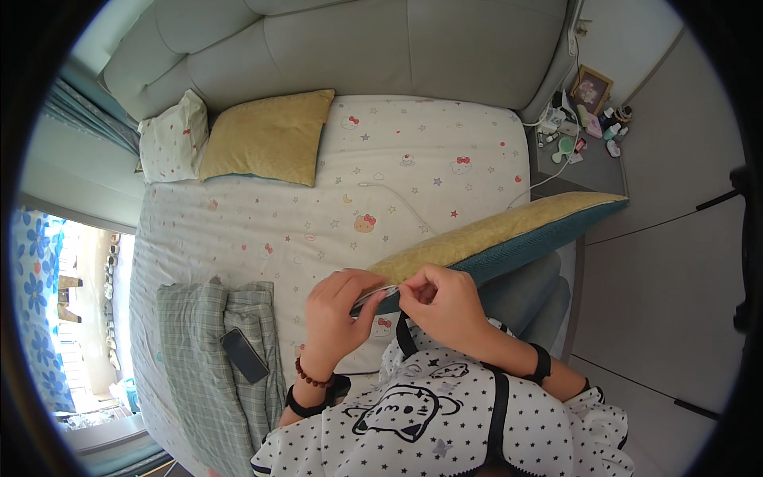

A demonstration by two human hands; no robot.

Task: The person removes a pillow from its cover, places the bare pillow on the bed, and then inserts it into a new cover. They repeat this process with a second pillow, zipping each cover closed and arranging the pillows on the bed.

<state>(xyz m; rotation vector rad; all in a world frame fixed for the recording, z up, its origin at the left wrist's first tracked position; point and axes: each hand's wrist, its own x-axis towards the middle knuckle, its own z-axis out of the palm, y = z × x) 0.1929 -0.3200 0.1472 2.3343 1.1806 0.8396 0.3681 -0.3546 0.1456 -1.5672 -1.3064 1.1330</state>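
Note:
A large pillow (509,229), mustard yellow on one face and dark teal on the other, lies slanted across my lap, its far corner pointing right. At its near left end, my left hand (340,316) is closed on the edge, with thumb and fingers on either side. My right hand (447,308) pinches the same edge just beside it, fingers curled in. Between the two hands runs a thin pale strip (387,291) along the seam, which looks like a zipper. The right fingertips partly hide what they pinch.
A second yellow pillow (266,137) and a small white patterned pillow (173,141) rest by the grey headboard (334,52). A folded plaid blanket (191,342) carries a phone (244,355) at left. A white cable (401,199) crosses the sheet. Small items crowd the nightstand (584,171).

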